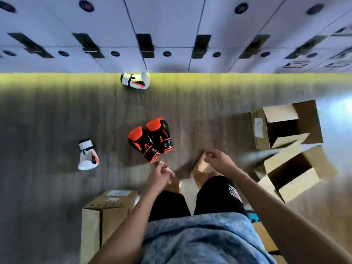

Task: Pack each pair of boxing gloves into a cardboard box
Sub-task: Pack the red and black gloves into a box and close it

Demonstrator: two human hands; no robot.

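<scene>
A pair of black and orange boxing gloves [151, 139] lies side by side on the wooden floor just ahead of my feet. One white glove [88, 155] lies to the left, and another white glove [136, 80] lies farther off by the lockers. My left hand [160, 175] hangs just below the black pair with loosely curled fingers and holds nothing. Level with it to the right, my right hand [217, 159] is also empty, its fingers loosely curled. Two open cardboard boxes [285, 124] [293, 174] stand at the right.
A closed cardboard box [106, 208] with a label stands at my lower left. White lockers [171, 35] line the far wall, with a yellow strip along their base. I stand barefoot in black shorts. A blue object [254, 218] shows at my right hip.
</scene>
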